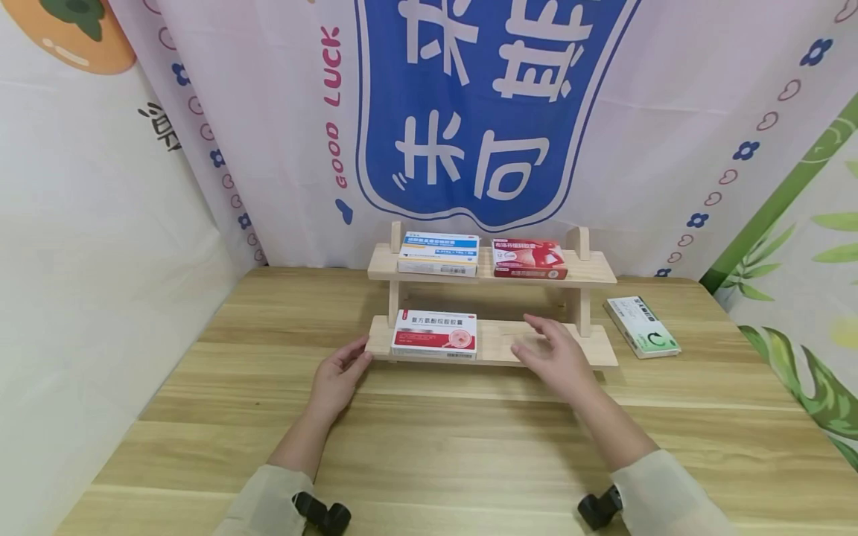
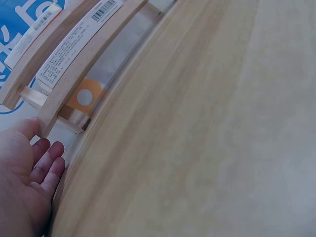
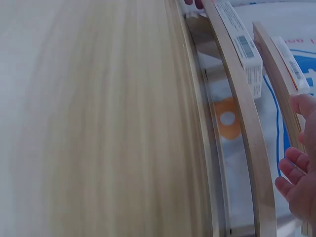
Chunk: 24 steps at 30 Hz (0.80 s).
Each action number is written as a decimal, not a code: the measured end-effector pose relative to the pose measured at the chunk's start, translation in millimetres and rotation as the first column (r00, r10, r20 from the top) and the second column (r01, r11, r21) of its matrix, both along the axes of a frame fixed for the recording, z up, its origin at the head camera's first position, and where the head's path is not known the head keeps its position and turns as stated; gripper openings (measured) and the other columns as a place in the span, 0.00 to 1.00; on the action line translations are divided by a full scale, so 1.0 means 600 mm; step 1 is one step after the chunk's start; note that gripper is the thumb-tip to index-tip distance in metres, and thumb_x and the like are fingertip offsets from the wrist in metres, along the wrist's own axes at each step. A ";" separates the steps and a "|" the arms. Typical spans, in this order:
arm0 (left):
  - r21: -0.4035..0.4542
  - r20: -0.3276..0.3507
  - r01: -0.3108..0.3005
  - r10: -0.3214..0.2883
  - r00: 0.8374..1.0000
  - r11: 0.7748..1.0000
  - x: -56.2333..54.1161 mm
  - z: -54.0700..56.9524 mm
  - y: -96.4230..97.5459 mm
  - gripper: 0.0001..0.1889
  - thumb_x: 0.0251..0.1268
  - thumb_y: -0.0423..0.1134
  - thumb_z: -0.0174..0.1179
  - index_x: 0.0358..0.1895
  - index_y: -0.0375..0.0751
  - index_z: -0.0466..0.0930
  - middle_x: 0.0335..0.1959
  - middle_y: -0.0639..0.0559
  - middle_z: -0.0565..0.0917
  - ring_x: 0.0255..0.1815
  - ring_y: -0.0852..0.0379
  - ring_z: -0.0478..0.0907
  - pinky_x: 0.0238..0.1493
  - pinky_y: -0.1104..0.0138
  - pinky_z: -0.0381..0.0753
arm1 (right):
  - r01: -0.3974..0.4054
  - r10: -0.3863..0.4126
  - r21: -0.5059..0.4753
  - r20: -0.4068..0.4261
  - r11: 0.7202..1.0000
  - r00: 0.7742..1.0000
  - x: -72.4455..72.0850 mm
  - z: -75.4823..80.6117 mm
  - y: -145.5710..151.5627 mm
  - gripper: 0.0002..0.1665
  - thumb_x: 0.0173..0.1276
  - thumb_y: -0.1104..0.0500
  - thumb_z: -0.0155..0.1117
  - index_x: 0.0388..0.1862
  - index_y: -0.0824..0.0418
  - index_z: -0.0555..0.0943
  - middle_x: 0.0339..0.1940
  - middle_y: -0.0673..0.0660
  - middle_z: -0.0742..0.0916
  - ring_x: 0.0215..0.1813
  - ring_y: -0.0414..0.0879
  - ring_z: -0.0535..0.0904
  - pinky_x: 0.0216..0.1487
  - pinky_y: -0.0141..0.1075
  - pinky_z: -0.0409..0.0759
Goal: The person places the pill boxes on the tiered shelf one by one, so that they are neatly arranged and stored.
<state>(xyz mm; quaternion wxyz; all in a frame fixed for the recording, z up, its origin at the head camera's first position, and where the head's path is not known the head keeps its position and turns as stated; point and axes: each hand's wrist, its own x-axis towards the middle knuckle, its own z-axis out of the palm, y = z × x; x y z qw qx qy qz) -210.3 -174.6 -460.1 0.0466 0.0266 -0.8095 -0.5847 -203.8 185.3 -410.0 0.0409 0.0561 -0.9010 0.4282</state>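
A two-tier wooden display stand [image 1: 492, 333] stands on the table. At the left end of its lower board, my left hand [image 1: 337, 378] touches the board with its fingertips, the other fingers loosely bent; the left wrist view shows this hand [image 2: 27, 168] beside the board's end. A white-and-red medicine box [image 1: 434, 334] lies on the left of the lower board. My right hand [image 1: 558, 357] hovers over the right part of that board, thumb and forefinger spread, nothing between them. On the upper board rest a blue-and-white medicine box [image 1: 439, 254] and a red medicine box [image 1: 529, 258].
A green-and-white medicine box [image 1: 642, 327] lies on the wooden table [image 1: 462, 454], right of the stand. Behind the stand hangs a printed cloth [image 1: 288, 201]. Each sleeve cuff carries a small black device.
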 end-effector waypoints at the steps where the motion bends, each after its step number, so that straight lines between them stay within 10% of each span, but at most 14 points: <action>1: -0.003 0.000 0.001 -0.001 1.000 1.000 0.000 0.000 0.000 0.20 0.71 0.38 0.58 0.64 0.39 0.75 0.60 0.40 0.81 0.61 0.49 0.77 0.66 0.63 0.77 | 0.007 -0.007 -0.003 -0.002 1.000 1.000 0.001 0.000 0.008 0.39 0.67 0.45 0.66 0.72 0.58 0.68 0.71 0.64 0.71 0.71 0.62 0.67 0.72 0.59 0.65; 24: 0.000 0.002 0.010 -0.010 1.000 1.000 -0.001 -0.001 -0.002 0.20 0.72 0.38 0.57 0.65 0.39 0.74 0.61 0.39 0.80 0.63 0.47 0.76 0.69 0.58 0.74 | 0.301 -0.301 -0.055 0.008 0.952 0.954 0.005 -0.009 0.193 0.43 0.71 0.44 0.59 0.75 0.67 0.59 0.70 0.74 0.67 0.70 0.68 0.63 0.70 0.62 0.64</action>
